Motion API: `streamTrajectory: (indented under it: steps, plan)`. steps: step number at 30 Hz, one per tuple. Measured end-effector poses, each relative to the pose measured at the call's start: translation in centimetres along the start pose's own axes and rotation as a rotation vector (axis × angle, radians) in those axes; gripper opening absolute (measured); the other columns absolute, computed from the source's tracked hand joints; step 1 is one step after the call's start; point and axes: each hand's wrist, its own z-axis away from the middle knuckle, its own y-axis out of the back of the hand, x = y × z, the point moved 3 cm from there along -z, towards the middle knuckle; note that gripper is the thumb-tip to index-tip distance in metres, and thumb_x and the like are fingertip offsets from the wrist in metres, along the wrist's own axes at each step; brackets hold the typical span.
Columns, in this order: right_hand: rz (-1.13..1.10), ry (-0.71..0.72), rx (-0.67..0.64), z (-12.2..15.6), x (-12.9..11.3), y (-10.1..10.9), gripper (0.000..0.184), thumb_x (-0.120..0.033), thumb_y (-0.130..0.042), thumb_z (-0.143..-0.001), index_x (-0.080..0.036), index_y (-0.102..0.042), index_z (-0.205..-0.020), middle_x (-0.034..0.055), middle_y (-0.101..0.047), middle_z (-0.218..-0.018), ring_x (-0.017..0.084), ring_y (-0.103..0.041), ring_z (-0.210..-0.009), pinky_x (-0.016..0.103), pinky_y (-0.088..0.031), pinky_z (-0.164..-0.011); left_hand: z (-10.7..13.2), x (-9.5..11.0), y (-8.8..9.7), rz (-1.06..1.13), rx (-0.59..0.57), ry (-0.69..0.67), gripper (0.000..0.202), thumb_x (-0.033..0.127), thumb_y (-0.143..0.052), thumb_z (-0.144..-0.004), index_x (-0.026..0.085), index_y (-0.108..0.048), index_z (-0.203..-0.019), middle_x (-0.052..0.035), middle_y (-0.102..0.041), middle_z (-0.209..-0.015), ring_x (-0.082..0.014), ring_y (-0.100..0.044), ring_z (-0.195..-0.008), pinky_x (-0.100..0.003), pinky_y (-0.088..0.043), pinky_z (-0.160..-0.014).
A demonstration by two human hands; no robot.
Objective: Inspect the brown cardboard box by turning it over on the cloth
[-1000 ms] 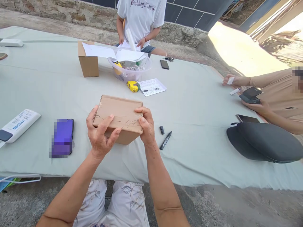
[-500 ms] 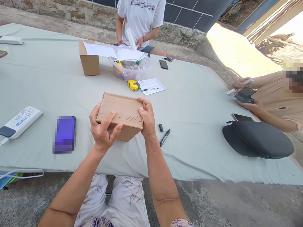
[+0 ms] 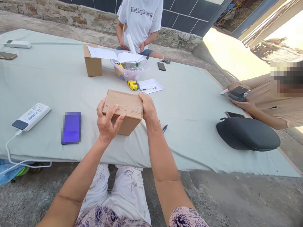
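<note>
Out on a long pale green cloth-covered table (image 3: 189, 138), all eyes go to a cardboard box (image 3: 121, 108), up front near the table's edge, tilted with its marked top face toward the camera! Can't tell whether its lower edge touches the cloth. Both hands have it: the left hand (image 3: 107, 121) wraps the near left side, thumb pressed across the front and fingers curled up the side, while the right hand (image 3: 148, 107) clamps the right corner, fingers closed over the top edge. A firm two-handed grip!

Just past the right wrist, a black marker (image 3: 165, 128) lies half hidden. Over on the left sit a blurred purple phone (image 3: 71, 127) and a white power bank (image 3: 32, 116) with its cable hanging off the table.

Further up, a yellow tape measure (image 3: 133, 85) sits beside a printed sheet (image 3: 150, 86) with a pen on it, then a clear plastic bowl (image 3: 129, 72) stuffed with papers, next to a second cardboard box (image 3: 92, 64). Behind them, a co-worker in a white T-shirt (image 3: 139, 22) has both hands at the papers. To the right, another co-worker in a tan shirt (image 3: 272, 97) holds a dark phone (image 3: 238, 93), just beyond a black cap (image 3: 248, 134).
</note>
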Motion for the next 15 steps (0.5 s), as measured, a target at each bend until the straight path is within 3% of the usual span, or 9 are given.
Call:
streamTrajectory:
  steps: [3,6,8,10,12,15]
  plan:
    - [0.039,0.026,0.012,0.3,-0.2,0.0,0.050,-0.055,-0.063,-0.088,-0.025,-0.031,-0.066,-0.0054,-0.031,-0.067,0.011,-0.034,-0.060,0.027,-0.041,-0.059,0.0,-0.1,0.1,0.007,-0.027,0.049,0.046,0.057,-0.054,-0.095,0.018,-0.068,-0.116,-0.0208,-0.048,-0.146,-0.0325,-0.054,-0.136,-0.049,-0.052,-0.105]
    - [0.072,0.025,0.002,1.1,-0.2,0.2,0.045,-0.063,-0.062,-0.086,-0.025,-0.041,-0.071,-0.0039,-0.046,-0.071,0.014,-0.049,-0.071,0.030,-0.050,-0.071,0.0,-0.2,0.2,0.039,-0.059,0.092,0.051,0.062,-0.052,-0.094,0.018,-0.067,-0.117,-0.0217,-0.048,-0.147,-0.0334,-0.049,-0.142,-0.049,-0.050,-0.109]
    - [0.094,0.003,-0.029,2.0,-0.2,0.4,0.040,-0.065,-0.062,-0.083,-0.026,-0.053,-0.084,-0.0011,-0.061,-0.087,0.018,-0.060,-0.090,0.034,-0.055,-0.085,-0.1,-0.3,0.3,0.052,-0.077,0.126,0.053,0.064,-0.053,-0.093,0.019,-0.067,-0.117,-0.0213,-0.049,-0.147,-0.0326,-0.049,-0.143,-0.049,-0.049,-0.111]
    - [0.098,0.003,-0.088,3.4,-0.3,0.4,0.047,-0.064,-0.065,-0.080,-0.027,-0.059,-0.110,0.0026,-0.068,-0.115,0.022,-0.062,-0.114,0.038,-0.054,-0.101,-0.1,-0.4,0.3,0.051,-0.084,0.152,0.054,0.066,-0.054,-0.091,0.020,-0.066,-0.117,-0.0201,-0.051,-0.146,-0.0309,-0.049,-0.143,-0.047,-0.049,-0.111]
    - [0.073,0.038,-0.129,5.1,-0.3,0.3,0.067,-0.061,-0.068,-0.078,-0.029,-0.051,-0.134,0.0045,-0.061,-0.143,0.024,-0.055,-0.135,0.040,-0.048,-0.114,-0.1,-0.5,0.3,0.050,-0.078,0.155,0.055,0.068,-0.055,-0.090,0.021,-0.065,-0.118,-0.0196,-0.053,-0.146,-0.0297,-0.049,-0.144,-0.047,-0.049,-0.113]
    - [0.033,0.063,-0.110,7.6,0.3,0.4,0.082,-0.062,-0.064,-0.082,-0.031,-0.035,-0.152,0.0018,-0.038,-0.166,0.022,-0.037,-0.153,0.041,-0.037,-0.126,0.2,-0.8,0.3,0.082,-0.070,0.132,0.059,0.067,-0.056,-0.090,0.020,-0.060,-0.126,-0.0199,-0.055,-0.147,-0.0286,-0.049,-0.145,-0.047,-0.044,-0.117]
